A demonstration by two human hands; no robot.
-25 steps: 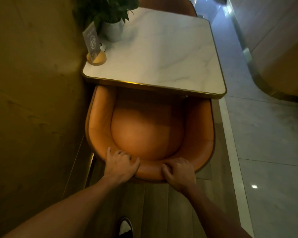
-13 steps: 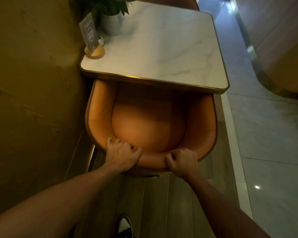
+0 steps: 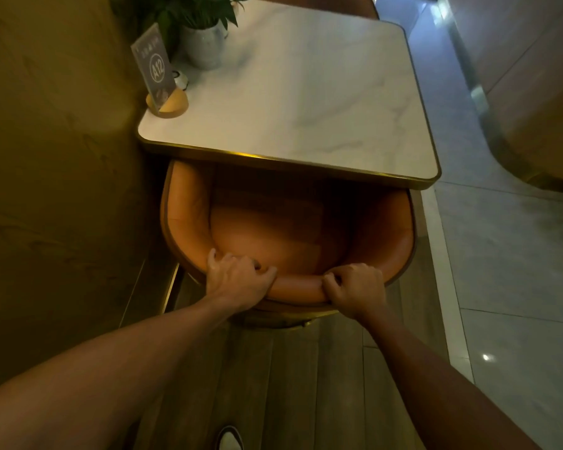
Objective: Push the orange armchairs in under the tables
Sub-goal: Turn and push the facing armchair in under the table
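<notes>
Dim ochre wall [image 3: 56, 164], wood-plank floor [image 3: 293, 384], pale tiles [image 3: 517, 271]

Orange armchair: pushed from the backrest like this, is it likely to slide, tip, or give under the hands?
The orange armchair probably slides rather than tips: its tub looks wide and low. Both the left hand and right hand grip the padded rim, which likely gives slightly. The wood floor looks smooth.

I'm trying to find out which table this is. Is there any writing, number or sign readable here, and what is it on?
"A12": in a circle on the small standing sign at the marble table's left corner.
A line of small characters above the circle: too blurred to read.
Nothing else readable.
</notes>
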